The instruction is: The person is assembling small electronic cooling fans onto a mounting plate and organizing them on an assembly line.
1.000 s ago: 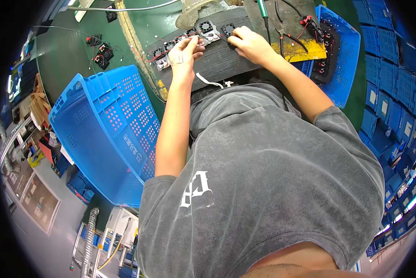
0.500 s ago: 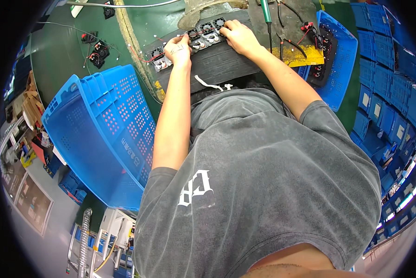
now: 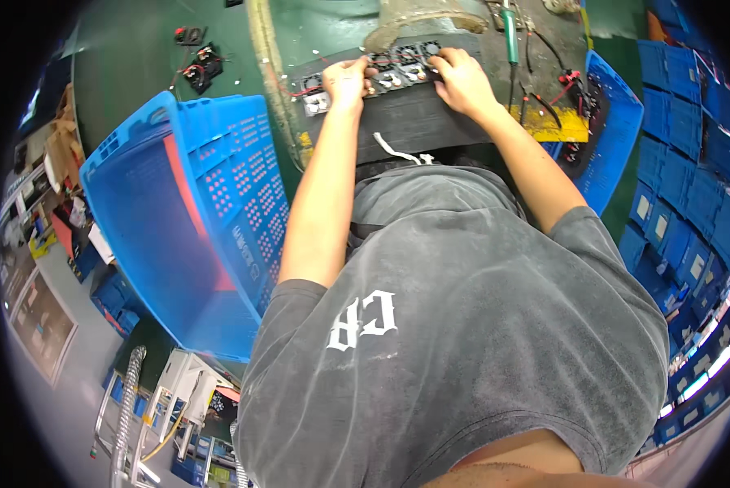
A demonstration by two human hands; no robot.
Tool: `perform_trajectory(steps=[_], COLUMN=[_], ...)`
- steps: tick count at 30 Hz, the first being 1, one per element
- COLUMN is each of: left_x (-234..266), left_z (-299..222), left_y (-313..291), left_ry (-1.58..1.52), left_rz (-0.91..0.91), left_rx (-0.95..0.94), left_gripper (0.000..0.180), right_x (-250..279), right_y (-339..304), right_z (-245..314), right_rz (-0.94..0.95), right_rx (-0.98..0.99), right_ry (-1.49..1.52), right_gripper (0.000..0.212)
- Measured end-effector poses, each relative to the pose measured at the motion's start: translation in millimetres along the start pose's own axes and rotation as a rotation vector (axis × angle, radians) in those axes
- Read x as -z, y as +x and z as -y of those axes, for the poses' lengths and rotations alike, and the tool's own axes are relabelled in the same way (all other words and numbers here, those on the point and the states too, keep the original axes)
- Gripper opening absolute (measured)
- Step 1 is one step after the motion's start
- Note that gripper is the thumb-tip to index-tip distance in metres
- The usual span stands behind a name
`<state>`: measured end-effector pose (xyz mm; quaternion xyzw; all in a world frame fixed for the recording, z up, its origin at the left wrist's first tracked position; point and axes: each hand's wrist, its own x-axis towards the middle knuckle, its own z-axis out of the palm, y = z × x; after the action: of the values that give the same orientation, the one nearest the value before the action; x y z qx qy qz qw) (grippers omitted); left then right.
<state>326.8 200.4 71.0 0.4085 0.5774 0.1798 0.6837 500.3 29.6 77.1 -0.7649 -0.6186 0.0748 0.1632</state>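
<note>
A row of small black cooling fans (image 3: 408, 54), with silver-white parts (image 3: 389, 80) along their near side, lies on a dark board (image 3: 409, 122) in front of me. Thin red wires run across the row. My left hand (image 3: 347, 83) is over its left-middle part, fingers bent together; what they pinch is hidden. One fan (image 3: 310, 83) sits to the left of that hand. At the row's right end my right hand (image 3: 461, 81) has its thumb and fingers closed on the edge of the last fan unit (image 3: 431, 49).
A green-handled soldering iron (image 3: 509, 37) and pliers (image 3: 545, 107) lie to the right, by a yellow strip (image 3: 564, 126). Blue crates stand at the left (image 3: 129, 220) and right (image 3: 623, 130); the right one holds fan units. Loose fans (image 3: 202, 69) with wires lie on the green surface at left.
The whole view has shifted, so the scene sits farther right and slightly lower. Both hands remain at the fan row, the right one's fingers now lower around its end.
</note>
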Motion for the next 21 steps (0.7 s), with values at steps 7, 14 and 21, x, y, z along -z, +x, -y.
perform_trajectory(steps=[7,14,21], left_x=[41,103,143], left_z=[-15,-76,-119], left_y=[25,120,221], left_ry=[0.217,0.844,1.235], left_rz=[-0.267,-0.743,-1.12], left_rx=[-0.453,-0.853,-0.166], left_gripper=[0.019,0.052,0.062], right_x=[30,52,70], right_y=[-32,-68,-88], right_z=[10,31,57], right_rz=[-0.1,-0.172,-0.16], right_rx=[0.026,-0.086,-0.172], right_ry=[0.116,0.179,0.252], right_gripper=[0.053,0.036,0.031])
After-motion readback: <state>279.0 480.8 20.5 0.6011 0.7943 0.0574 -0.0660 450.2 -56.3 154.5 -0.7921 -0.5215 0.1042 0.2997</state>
